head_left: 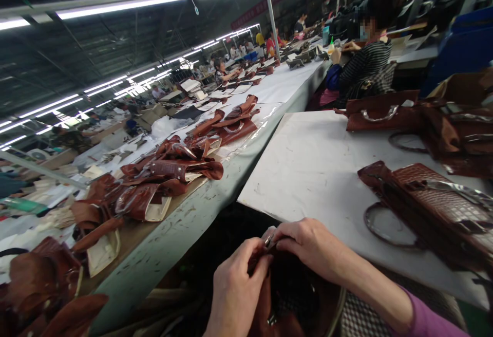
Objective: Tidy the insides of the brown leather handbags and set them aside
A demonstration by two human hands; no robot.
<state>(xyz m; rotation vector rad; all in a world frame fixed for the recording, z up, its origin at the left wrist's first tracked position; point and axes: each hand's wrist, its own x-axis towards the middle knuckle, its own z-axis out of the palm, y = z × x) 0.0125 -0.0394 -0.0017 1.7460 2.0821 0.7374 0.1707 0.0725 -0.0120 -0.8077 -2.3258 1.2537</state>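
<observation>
A brown leather handbag rests at my lap, its dark opening turned up towards me. My left hand pinches the bag's upper edge with thumb and fingers. Close beside it, my right hand is closed on the same edge, fingertips nearly meeting the left ones. A small shiny metal piece, partly covered by clear wrap, shows between the fingertips. Most of the bag's lower body is hidden by my hands and in shadow.
To the right, a white-topped table carries brown handbags with wrapped handles. Along the left runs a long workbench with several brown bags. A co-worker in a striped top sits beyond the table.
</observation>
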